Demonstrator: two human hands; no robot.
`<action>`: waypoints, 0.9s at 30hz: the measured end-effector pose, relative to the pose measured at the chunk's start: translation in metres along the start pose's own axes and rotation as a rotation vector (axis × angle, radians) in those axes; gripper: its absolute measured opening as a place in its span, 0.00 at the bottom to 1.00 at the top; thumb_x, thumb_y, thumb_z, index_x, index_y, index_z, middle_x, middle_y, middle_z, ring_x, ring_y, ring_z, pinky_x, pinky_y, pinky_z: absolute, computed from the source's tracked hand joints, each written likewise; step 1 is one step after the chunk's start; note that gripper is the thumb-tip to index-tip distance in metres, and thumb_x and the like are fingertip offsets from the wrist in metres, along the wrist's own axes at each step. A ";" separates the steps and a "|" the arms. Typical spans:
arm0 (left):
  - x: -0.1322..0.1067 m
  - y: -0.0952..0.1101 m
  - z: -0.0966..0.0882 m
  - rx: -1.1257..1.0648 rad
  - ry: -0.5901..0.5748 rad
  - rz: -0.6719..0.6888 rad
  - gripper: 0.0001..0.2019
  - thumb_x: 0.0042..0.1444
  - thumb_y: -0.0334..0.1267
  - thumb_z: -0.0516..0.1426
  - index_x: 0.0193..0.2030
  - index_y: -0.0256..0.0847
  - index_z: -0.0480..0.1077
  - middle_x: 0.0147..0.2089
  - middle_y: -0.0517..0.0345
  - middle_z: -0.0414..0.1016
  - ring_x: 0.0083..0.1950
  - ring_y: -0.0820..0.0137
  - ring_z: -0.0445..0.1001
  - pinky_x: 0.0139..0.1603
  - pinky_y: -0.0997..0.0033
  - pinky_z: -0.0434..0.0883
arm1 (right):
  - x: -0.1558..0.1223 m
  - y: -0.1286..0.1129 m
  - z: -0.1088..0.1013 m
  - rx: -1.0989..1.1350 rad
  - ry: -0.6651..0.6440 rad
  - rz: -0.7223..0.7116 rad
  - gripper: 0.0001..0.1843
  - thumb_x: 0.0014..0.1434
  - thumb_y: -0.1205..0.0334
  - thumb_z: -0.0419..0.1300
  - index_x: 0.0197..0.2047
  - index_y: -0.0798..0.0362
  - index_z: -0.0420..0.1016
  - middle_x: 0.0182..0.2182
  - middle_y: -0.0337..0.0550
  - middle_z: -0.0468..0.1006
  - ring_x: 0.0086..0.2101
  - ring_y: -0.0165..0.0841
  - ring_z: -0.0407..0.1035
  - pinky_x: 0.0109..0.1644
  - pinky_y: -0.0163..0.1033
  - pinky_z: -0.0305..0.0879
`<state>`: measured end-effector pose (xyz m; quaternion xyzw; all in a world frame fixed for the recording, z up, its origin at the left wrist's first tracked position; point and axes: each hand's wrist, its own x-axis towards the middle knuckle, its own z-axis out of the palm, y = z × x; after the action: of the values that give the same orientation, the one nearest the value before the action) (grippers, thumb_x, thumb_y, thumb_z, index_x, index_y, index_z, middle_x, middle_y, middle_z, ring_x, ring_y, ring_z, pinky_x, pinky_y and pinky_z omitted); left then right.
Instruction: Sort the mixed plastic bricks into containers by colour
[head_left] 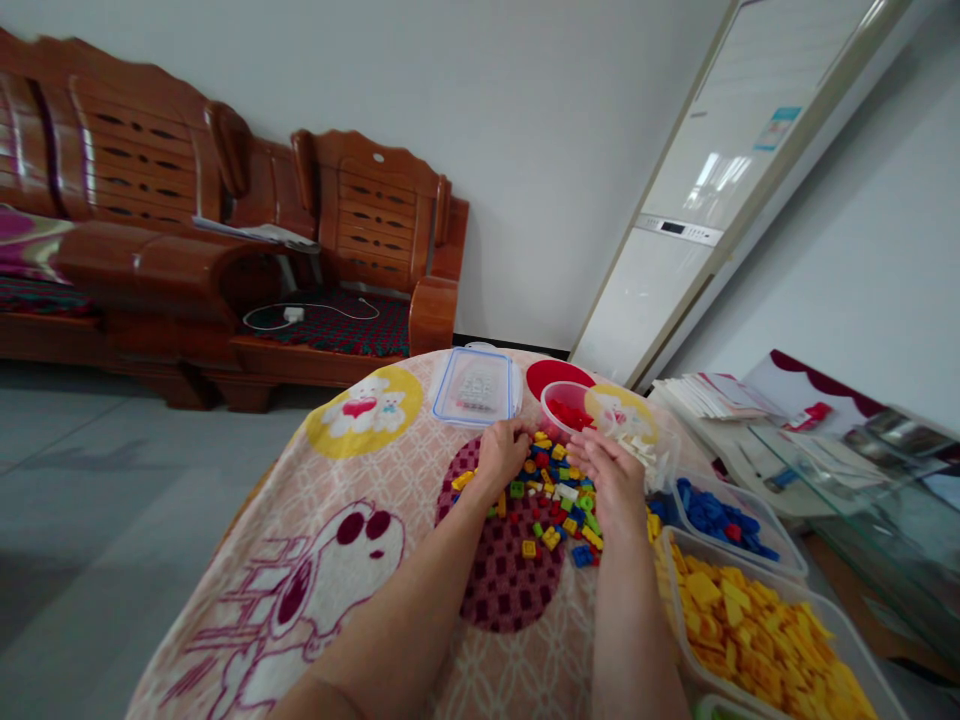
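Observation:
A loose pile of small toy building bricks in yellow, blue, green, red and white lies in front of me. At its left back side is my left hand, fingers curled down among the bricks; whatever they pinch is hidden. My right hand hovers at the pile's right side, its fingers stretched out and nothing visible in them. Just behind it stands a round pink bowl with red bricks. White bricks sit in a clear container beyond the right hand.
Blue bricks fill a clear box at the right, and yellow bricks a larger one nearer me. A blue-rimmed clear lid lies at the back of the cloth-covered round table. A glass-topped stand adjoins on the right.

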<state>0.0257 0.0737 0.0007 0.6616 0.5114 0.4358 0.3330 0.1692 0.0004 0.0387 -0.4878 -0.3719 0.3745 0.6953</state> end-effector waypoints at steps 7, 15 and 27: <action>0.001 -0.001 0.001 -0.013 0.003 0.024 0.13 0.51 0.31 0.51 0.35 0.37 0.78 0.27 0.59 0.77 0.29 0.74 0.73 0.33 0.77 0.68 | -0.011 0.000 0.008 -0.451 -0.348 0.213 0.17 0.47 0.50 0.63 0.31 0.58 0.76 0.20 0.40 0.76 0.16 0.27 0.68 0.17 0.29 0.61; 0.002 0.000 0.001 -0.040 0.005 0.009 0.13 0.51 0.31 0.52 0.35 0.38 0.78 0.25 0.60 0.77 0.28 0.74 0.73 0.34 0.77 0.69 | -0.027 0.004 0.031 -1.019 -0.719 0.203 0.03 0.47 0.66 0.62 0.24 0.55 0.75 0.17 0.36 0.73 0.17 0.25 0.65 0.22 0.30 0.55; 0.002 -0.001 0.001 -0.061 -0.003 -0.012 0.12 0.51 0.31 0.52 0.35 0.38 0.77 0.26 0.60 0.77 0.28 0.75 0.74 0.33 0.77 0.69 | -0.038 0.006 0.050 -1.558 -0.770 -0.029 0.14 0.47 0.73 0.57 0.37 0.60 0.79 0.35 0.54 0.79 0.38 0.37 0.73 0.35 0.34 0.59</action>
<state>0.0263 0.0759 0.0003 0.6486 0.5015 0.4482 0.3562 0.1074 -0.0121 0.0392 -0.6594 -0.7380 0.1433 -0.0063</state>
